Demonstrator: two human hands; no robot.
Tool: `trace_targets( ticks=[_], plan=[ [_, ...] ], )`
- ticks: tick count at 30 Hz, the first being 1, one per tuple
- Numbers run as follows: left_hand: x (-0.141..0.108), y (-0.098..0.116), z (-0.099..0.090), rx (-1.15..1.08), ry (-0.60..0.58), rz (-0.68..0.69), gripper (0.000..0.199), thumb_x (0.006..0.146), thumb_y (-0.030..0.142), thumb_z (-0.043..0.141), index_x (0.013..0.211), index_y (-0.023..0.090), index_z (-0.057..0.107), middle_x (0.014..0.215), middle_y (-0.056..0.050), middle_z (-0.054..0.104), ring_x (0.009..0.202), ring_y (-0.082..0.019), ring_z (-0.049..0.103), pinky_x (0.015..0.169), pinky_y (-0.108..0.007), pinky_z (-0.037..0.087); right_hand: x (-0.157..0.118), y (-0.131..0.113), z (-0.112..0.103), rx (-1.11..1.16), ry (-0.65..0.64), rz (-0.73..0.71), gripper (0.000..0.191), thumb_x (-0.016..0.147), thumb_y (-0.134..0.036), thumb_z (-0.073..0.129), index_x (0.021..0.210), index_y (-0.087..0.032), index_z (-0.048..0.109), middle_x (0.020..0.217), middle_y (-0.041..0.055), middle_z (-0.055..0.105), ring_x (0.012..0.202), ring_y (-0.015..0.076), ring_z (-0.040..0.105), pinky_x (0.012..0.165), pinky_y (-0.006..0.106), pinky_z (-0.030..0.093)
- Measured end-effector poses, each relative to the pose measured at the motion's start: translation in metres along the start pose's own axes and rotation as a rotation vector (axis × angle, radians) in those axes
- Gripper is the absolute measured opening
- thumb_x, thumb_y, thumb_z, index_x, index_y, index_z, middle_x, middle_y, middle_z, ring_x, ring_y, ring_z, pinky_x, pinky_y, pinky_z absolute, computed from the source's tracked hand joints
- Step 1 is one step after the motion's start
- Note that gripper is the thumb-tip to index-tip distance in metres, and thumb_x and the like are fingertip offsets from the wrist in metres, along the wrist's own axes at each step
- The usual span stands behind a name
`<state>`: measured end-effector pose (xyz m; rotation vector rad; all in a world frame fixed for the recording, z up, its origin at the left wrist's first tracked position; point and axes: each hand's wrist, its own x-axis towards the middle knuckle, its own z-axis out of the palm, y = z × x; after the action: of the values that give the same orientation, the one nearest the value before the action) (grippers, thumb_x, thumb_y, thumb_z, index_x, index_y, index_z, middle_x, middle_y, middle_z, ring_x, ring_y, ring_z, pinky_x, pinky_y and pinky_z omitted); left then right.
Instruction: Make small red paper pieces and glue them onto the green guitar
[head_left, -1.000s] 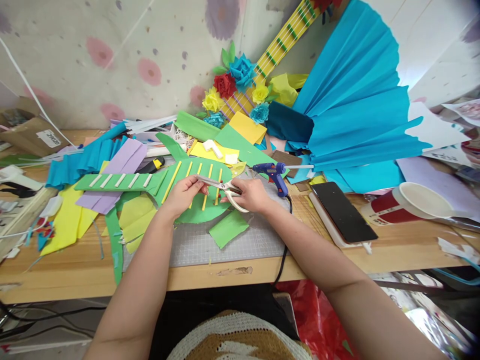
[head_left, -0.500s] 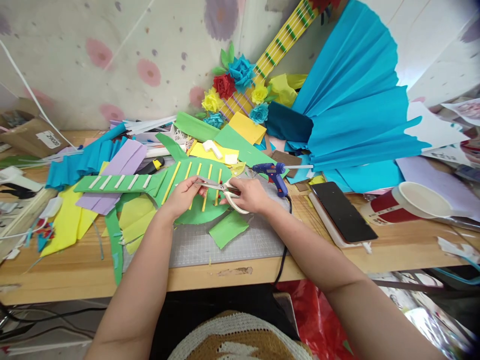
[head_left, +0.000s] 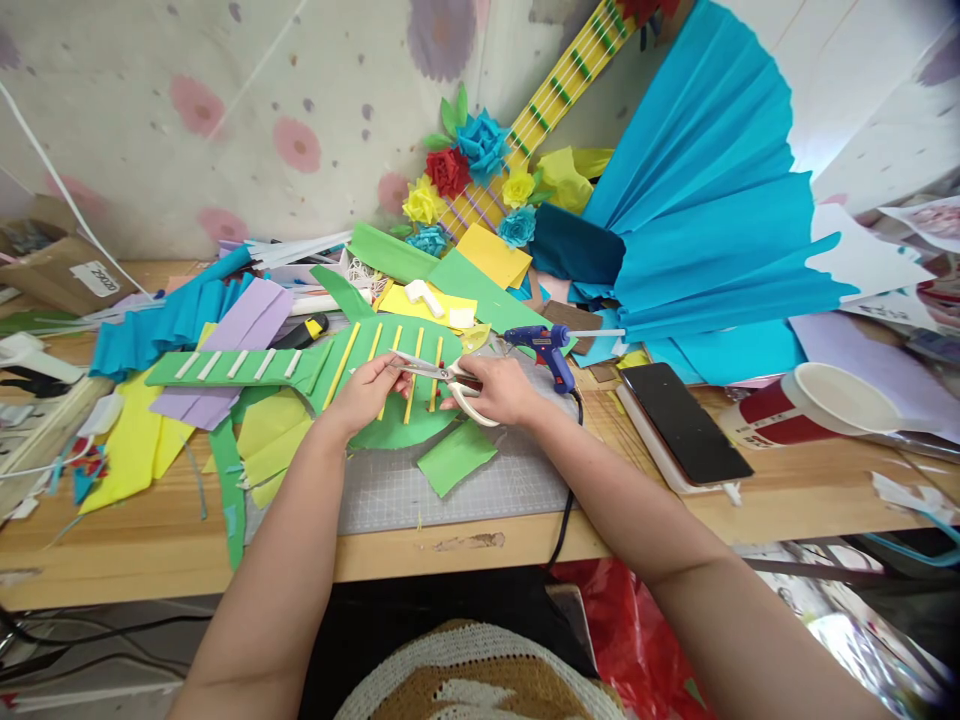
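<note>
My right hand (head_left: 495, 388) is closed on the white handles of a pair of scissors (head_left: 469, 402), whose blades point left. At the blade tips, my left hand (head_left: 367, 393) is pinched; whatever lies between its fingers is too small to make out. Both hands are above a green guitar-shaped piece (head_left: 405, 430) with yellow strips across its body and short white strips along its neck. A loose green paper piece (head_left: 457, 460) lies on the grey cutting mat (head_left: 390, 495) below the hands.
A blue glue gun (head_left: 547, 350) lies right of the hands, its cable hanging over the table edge. Farther right are a phone (head_left: 686, 420) and a paper cup (head_left: 810, 405). Behind stand a flower-trimmed yellow guitar (head_left: 562, 90) and blue pleated paper (head_left: 712, 200). Coloured paper covers the left.
Hardly anything differs. Both hands and the scissors stay in place, and the view has shifted very slightly.
</note>
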<state>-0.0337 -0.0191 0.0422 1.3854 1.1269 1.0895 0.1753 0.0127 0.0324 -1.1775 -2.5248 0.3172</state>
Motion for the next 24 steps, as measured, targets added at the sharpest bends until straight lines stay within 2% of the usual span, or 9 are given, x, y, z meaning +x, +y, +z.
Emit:
trace_targets(
  ticks=[7, 13, 19, 24],
  plan=[
    [-0.001, 0.005, 0.001, 0.043, -0.015, -0.042, 0.023, 0.079, 0.030, 0.049, 0.060, 0.018, 0.046, 0.055, 0.001, 0.044, 0.054, -0.011, 0.045, 0.057, -0.025, 0.040, 0.002, 0.000, 0.003, -0.030, 0.073, -0.041, 0.043, 0.077, -0.060, 0.047, 0.071, -0.018, 0.053, 0.069, 0.0028, 0.061, 0.060, 0.0123, 0.049, 0.053, 0.024, 0.018],
    [0.001, -0.002, -0.001, -0.029, -0.019, -0.033, 0.029, 0.079, 0.040, 0.052, 0.063, 0.017, 0.048, 0.056, 0.002, 0.042, 0.055, -0.011, 0.047, 0.058, -0.025, 0.040, 0.003, 0.002, 0.004, -0.061, 0.092, 0.041, 0.046, 0.076, -0.062, 0.047, 0.068, -0.018, 0.054, 0.064, 0.0025, 0.060, 0.058, 0.0121, 0.049, 0.053, 0.024, 0.019],
    [0.002, -0.002, -0.001, -0.090, 0.032, -0.006, 0.034, 0.074, 0.050, 0.059, 0.072, 0.016, 0.054, 0.058, 0.003, 0.046, 0.058, -0.010, 0.049, 0.061, -0.025, 0.044, -0.005, 0.006, -0.015, -0.127, 0.064, 0.308, 0.043, 0.081, -0.058, 0.042, 0.079, -0.018, 0.058, 0.074, 0.0059, 0.065, 0.066, 0.0168, 0.057, 0.055, 0.024, 0.026],
    [0.002, 0.001, -0.001, -0.055, 0.210, 0.015, 0.032, 0.068, 0.042, 0.067, 0.083, 0.016, 0.057, 0.069, -0.001, 0.060, 0.069, -0.013, 0.059, 0.073, -0.030, 0.049, -0.018, 0.011, -0.030, -0.267, -0.130, 0.559, 0.043, 0.084, -0.051, 0.040, 0.089, -0.014, 0.061, 0.084, 0.0137, 0.067, 0.077, 0.0242, 0.063, 0.061, 0.027, 0.036]
  ],
)
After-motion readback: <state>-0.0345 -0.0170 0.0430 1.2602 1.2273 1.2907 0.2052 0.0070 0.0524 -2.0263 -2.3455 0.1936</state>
